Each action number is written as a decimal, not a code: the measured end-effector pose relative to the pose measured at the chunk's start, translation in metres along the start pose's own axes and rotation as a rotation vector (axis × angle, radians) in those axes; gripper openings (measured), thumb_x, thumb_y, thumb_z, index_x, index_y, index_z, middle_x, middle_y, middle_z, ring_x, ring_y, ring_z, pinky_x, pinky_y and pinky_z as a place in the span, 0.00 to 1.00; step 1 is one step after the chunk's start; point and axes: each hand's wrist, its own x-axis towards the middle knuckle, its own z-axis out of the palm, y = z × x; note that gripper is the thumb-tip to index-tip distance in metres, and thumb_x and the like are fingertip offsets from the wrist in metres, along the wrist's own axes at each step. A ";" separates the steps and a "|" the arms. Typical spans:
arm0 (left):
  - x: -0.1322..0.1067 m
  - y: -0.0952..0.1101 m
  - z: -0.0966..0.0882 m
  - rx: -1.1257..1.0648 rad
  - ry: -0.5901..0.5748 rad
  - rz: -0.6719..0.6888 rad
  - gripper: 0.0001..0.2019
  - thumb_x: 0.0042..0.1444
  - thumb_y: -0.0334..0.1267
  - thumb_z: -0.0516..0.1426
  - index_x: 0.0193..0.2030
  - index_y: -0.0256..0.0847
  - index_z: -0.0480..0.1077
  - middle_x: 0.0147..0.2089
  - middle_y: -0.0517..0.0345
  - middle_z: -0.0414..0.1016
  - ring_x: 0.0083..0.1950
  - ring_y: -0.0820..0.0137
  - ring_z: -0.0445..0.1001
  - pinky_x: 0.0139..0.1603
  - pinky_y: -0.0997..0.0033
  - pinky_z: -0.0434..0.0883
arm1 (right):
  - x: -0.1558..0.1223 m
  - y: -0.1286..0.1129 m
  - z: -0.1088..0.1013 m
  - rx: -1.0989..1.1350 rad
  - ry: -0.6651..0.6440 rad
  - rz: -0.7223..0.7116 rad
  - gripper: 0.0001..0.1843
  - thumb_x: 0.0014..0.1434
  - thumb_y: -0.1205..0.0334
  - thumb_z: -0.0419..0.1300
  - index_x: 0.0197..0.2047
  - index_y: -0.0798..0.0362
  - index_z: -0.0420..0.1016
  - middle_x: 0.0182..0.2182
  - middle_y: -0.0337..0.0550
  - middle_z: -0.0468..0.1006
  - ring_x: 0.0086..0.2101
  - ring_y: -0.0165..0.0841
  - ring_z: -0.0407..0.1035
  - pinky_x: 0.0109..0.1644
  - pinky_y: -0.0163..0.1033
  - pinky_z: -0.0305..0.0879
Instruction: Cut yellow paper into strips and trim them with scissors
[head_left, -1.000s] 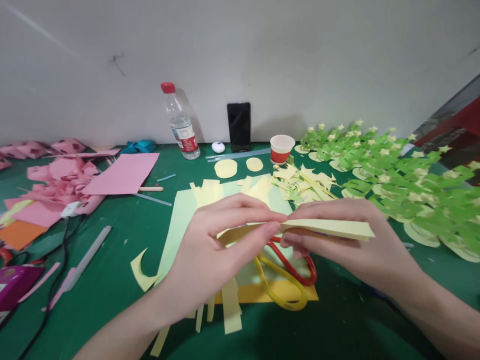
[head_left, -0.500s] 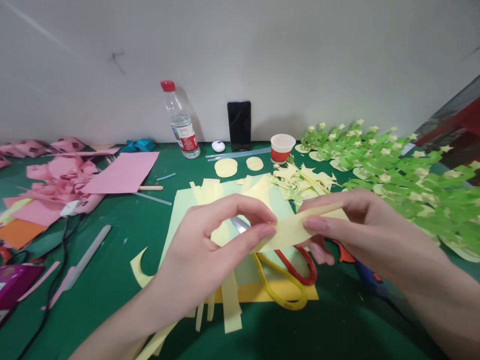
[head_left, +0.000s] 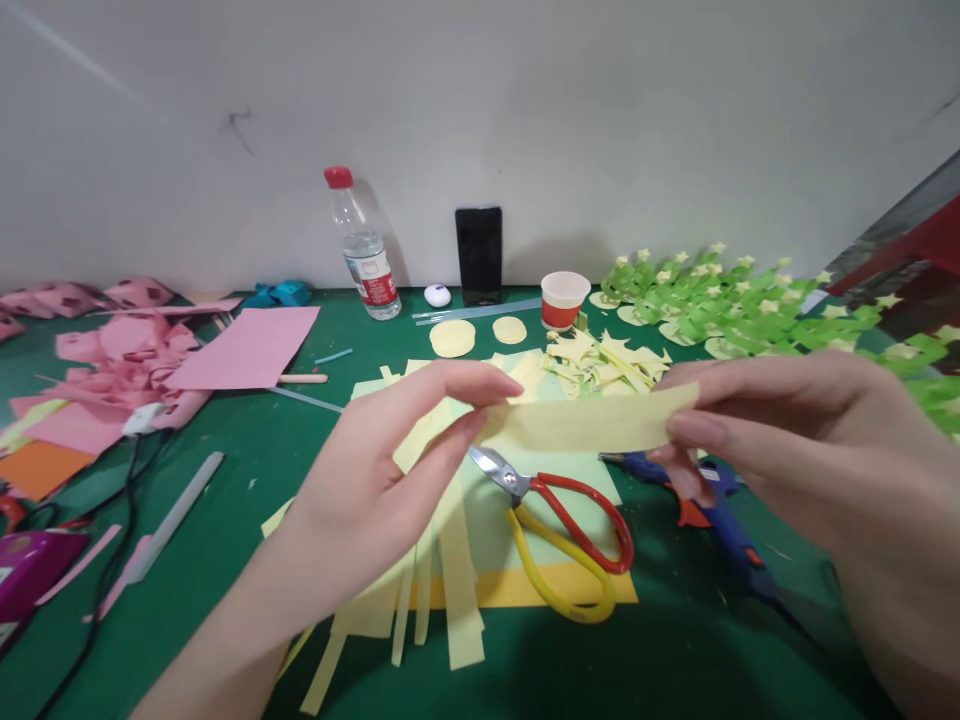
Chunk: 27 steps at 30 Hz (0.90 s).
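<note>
A pale yellow paper strip is stretched level between my hands, above the table. My left hand pinches its left end between thumb and fingers. The right end is gripped by my right hand, thumb in front. Under the strip lie scissors with one red and one yellow handle, on pale green paper sheets. More yellow paper strips spread beneath and beside my left hand. Partly behind my right hand is a blue glue gun with an orange trigger.
Yellow paper scraps, a red paper cup, yellow paper circles, a phone and a water bottle stand or lie near the wall. Green paper plants fill the right; pink paper lies left.
My hands have moved apart, and the strip, folded or overlapped at its right end before, is now drawn out longer and flat. More of the scissors and glue gun shows.
</note>
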 end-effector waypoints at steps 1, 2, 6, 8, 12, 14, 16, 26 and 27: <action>-0.001 0.000 0.002 0.056 0.038 0.022 0.10 0.55 0.27 0.51 0.42 0.44 0.66 0.41 0.61 0.73 0.43 0.73 0.72 0.44 0.79 0.69 | -0.001 0.000 0.003 -0.020 0.027 -0.018 0.06 0.48 0.62 0.62 0.21 0.46 0.76 0.13 0.36 0.70 0.15 0.27 0.64 0.16 0.30 0.64; -0.001 0.001 0.004 0.107 0.080 0.063 0.11 0.55 0.25 0.51 0.42 0.43 0.66 0.42 0.59 0.73 0.45 0.72 0.71 0.46 0.78 0.68 | -0.002 0.000 0.007 -0.045 0.052 -0.027 0.06 0.47 0.63 0.63 0.21 0.47 0.76 0.13 0.35 0.70 0.14 0.26 0.63 0.15 0.29 0.64; -0.008 0.011 0.015 0.204 0.130 0.267 0.12 0.53 0.24 0.52 0.42 0.43 0.66 0.46 0.57 0.73 0.48 0.70 0.70 0.56 0.66 0.63 | -0.004 0.004 0.020 -0.072 0.000 -0.043 0.05 0.49 0.64 0.61 0.24 0.46 0.77 0.15 0.34 0.71 0.15 0.25 0.63 0.15 0.27 0.62; -0.011 0.015 0.021 0.223 0.077 0.299 0.10 0.54 0.27 0.53 0.42 0.43 0.66 0.44 0.58 0.74 0.47 0.70 0.72 0.58 0.63 0.62 | -0.006 0.006 0.024 -0.043 -0.045 -0.055 0.06 0.50 0.64 0.60 0.26 0.45 0.77 0.16 0.34 0.72 0.16 0.24 0.64 0.16 0.27 0.62; -0.014 0.017 0.024 0.211 0.054 0.269 0.08 0.54 0.31 0.55 0.42 0.42 0.68 0.43 0.57 0.76 0.44 0.69 0.74 0.58 0.61 0.62 | -0.006 0.002 0.027 -0.080 -0.070 -0.108 0.09 0.49 0.65 0.60 0.19 0.50 0.74 0.16 0.35 0.72 0.17 0.25 0.64 0.19 0.28 0.62; -0.013 0.015 0.023 0.188 0.071 0.255 0.08 0.53 0.30 0.56 0.40 0.40 0.68 0.43 0.56 0.76 0.43 0.70 0.74 0.59 0.61 0.61 | -0.005 -0.003 0.027 -0.140 -0.070 -0.133 0.10 0.49 0.65 0.59 0.18 0.51 0.72 0.17 0.37 0.71 0.18 0.26 0.64 0.19 0.29 0.62; -0.012 0.014 0.022 0.171 0.090 0.256 0.06 0.52 0.29 0.57 0.38 0.40 0.69 0.41 0.57 0.77 0.42 0.71 0.75 0.59 0.61 0.61 | -0.003 -0.008 0.028 -0.187 -0.055 -0.168 0.10 0.48 0.67 0.60 0.18 0.52 0.72 0.16 0.36 0.71 0.18 0.25 0.64 0.19 0.27 0.62; -0.008 0.015 0.025 0.145 0.151 0.300 0.05 0.52 0.26 0.57 0.33 0.39 0.72 0.35 0.59 0.79 0.37 0.72 0.76 0.57 0.56 0.62 | -0.011 0.001 0.026 -0.403 0.110 -0.416 0.06 0.49 0.69 0.61 0.28 0.48 0.67 0.22 0.33 0.72 0.24 0.25 0.67 0.24 0.27 0.66; -0.008 0.016 0.024 0.147 0.145 0.301 0.05 0.52 0.26 0.57 0.33 0.39 0.72 0.35 0.58 0.79 0.37 0.71 0.76 0.58 0.56 0.62 | -0.013 0.001 0.026 -0.430 0.131 -0.455 0.07 0.49 0.68 0.61 0.30 0.48 0.67 0.24 0.34 0.72 0.26 0.25 0.68 0.26 0.27 0.67</action>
